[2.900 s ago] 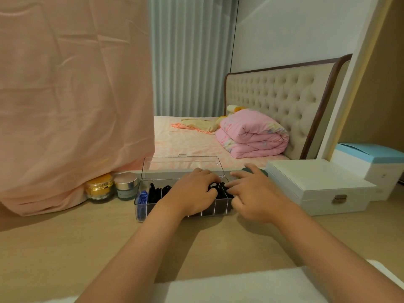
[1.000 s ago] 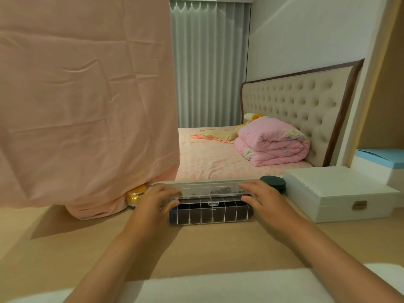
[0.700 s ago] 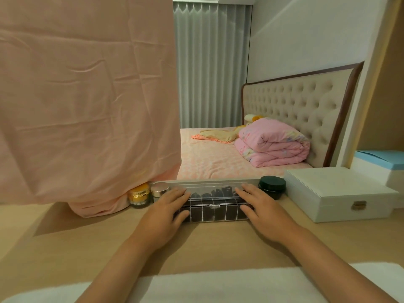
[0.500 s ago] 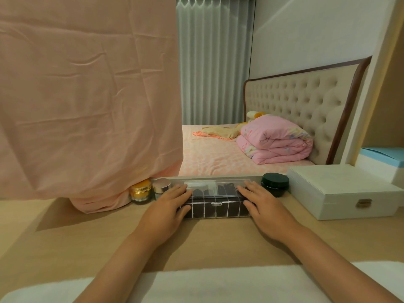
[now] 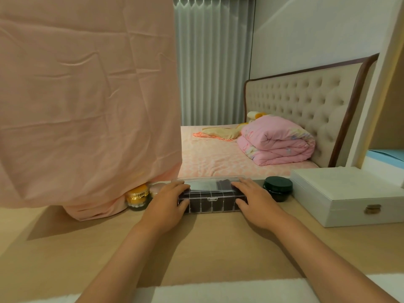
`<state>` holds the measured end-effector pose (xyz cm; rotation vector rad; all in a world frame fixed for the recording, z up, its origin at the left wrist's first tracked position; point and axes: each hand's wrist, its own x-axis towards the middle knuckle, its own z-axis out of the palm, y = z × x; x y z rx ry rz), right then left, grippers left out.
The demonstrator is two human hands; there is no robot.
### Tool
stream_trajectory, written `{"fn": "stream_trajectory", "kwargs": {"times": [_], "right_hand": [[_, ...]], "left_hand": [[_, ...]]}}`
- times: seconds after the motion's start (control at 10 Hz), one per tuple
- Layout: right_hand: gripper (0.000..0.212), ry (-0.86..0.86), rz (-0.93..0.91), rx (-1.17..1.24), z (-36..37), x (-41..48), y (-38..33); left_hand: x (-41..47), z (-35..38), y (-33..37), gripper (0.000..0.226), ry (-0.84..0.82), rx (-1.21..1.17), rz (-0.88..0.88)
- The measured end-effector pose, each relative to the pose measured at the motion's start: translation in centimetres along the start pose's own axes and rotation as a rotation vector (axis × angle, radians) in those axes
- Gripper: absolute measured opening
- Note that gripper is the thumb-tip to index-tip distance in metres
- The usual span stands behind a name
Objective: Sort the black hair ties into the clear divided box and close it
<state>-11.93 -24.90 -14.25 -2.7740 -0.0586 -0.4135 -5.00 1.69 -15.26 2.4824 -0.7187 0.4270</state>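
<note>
Box (image 5: 209, 205) lay crosswise straight ahead; left hand (image 5: 166, 203) pressed its left end, right hand (image 5: 252, 201) its right, fingers flat.

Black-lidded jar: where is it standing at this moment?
In the head view the black-lidded jar stands right of centre on the desk, between the clear box and the white case, beside the right hand.

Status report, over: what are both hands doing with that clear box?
Left hand and right hand flat on the lid, pressing. Clear divided box lid down, black hair ties inside; latch unconfirmed. Dark jar beside right hand, not blocking.
</note>
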Motion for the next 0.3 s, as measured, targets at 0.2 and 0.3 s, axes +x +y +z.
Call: {"fn": "stream_trajectory", "kwargs": {"times": [0.2, 0.3], "right_hand": [[0.056, 0.023, -0.007, 0.045, 0.4, 0.4, 0.3], [0.062, 0.048, 0.03, 0.093, -0.5, 0.4, 0.1]], "left_hand": [[-0.2, -0.3, -0.1, 0.051, -0.023, -0.045, -0.009], [0.5, -2.0, 1.0, 0.053, -0.007, -0.138, -0.018]]}}
